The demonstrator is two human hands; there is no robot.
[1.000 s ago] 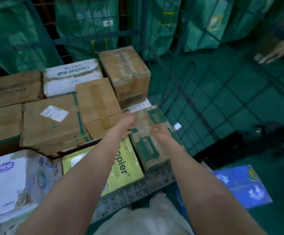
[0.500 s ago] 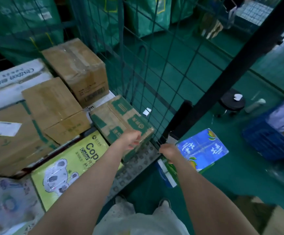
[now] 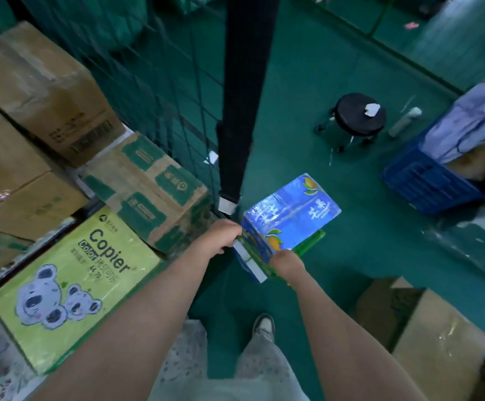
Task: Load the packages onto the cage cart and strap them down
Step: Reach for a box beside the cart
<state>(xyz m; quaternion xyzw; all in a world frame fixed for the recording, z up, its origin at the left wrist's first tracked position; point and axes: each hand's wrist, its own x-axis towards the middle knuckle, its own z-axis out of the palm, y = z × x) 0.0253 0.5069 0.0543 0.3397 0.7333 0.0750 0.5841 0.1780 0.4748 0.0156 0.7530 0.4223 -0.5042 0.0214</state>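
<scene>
Cage cart running off left edge, carrying brown boxes, Copier paper box, green-printed carton. Blue crate holding pale cloth, partly cut off. Blue mango drink carton lying on floor beside cart corner. Left hand, off green-printed carton since half-second ago, gripping mango carton's end; right hand clamping near edge, fingertips hidden.

Dim greenish light, soft wide-angle blur

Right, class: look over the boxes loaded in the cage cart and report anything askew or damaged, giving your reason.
The green-printed carton by the cage mesh sits skewed against the squarely packed boxes, its near end overlapping the yellow Copier box. Its near corner looks scuffed and grubby.
</scene>
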